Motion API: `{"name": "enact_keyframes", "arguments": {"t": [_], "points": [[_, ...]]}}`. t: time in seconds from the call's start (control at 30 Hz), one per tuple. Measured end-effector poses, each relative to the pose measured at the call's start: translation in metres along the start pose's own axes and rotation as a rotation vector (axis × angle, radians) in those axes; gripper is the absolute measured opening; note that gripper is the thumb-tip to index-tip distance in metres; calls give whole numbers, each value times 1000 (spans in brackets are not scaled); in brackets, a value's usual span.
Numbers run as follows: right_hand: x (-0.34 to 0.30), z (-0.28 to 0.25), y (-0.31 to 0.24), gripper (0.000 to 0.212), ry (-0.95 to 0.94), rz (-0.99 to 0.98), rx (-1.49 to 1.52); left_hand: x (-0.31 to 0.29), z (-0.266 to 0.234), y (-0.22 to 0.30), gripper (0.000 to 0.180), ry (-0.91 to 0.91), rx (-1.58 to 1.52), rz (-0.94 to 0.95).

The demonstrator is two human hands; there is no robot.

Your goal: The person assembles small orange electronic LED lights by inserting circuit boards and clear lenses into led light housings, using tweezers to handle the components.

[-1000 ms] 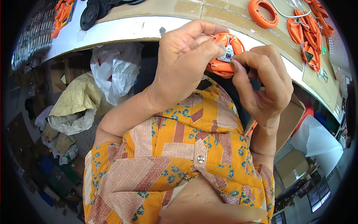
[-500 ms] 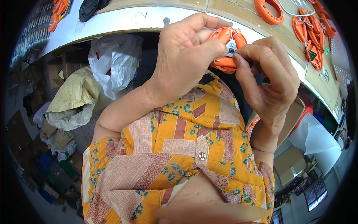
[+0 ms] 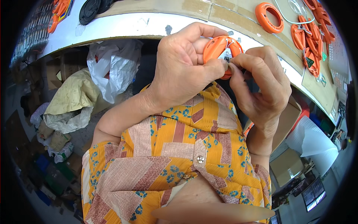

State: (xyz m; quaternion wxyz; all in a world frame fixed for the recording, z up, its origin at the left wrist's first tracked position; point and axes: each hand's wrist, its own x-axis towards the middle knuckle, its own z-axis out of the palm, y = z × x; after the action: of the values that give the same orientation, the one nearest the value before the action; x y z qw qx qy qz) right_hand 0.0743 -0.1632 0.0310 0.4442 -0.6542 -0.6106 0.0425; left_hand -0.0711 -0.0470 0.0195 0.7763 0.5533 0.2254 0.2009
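My left hand (image 3: 184,71) wraps around an orange round plastic part (image 3: 218,48) and holds it up just below the table edge. My right hand (image 3: 263,87) pinches a small pale piece (image 3: 226,58) at the middle of that orange part with thumb and forefinger. Thin white wire runs across the part's face. The fingers of both hands hide most of the part.
A cardboard-covered table (image 3: 194,9) curves along the top. On it lie an orange ring (image 3: 269,17), several more orange parts (image 3: 311,41) at the right and black round parts (image 3: 93,6) at the left. Below the table sit white (image 3: 112,65) and yellowish bags (image 3: 72,99).
Both hands have shifted slightly, with the orange part turned so more of its face shows. The right fingers stay pinched at its middle.
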Motion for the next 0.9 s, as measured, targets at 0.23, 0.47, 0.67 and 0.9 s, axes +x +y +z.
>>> {"name": "enact_keyframes", "arguments": {"t": [0.23, 0.47, 0.67, 0.9], "points": [[10, 1, -2, 22, -43, -15, -29, 2, -5, 0, 42, 20, -181, -74], [39, 1, 0, 21, -132, 62, -17, 16, -13, 13, 41, 83, -143, -44], [97, -11, 24, 9, -254, 163, 137, 29, -20, 20, 36, 182, -152, 40], [192, -4, 88, 10, -184, -6, -248, 37, -30, 24, 41, 152, -188, 10]]}}
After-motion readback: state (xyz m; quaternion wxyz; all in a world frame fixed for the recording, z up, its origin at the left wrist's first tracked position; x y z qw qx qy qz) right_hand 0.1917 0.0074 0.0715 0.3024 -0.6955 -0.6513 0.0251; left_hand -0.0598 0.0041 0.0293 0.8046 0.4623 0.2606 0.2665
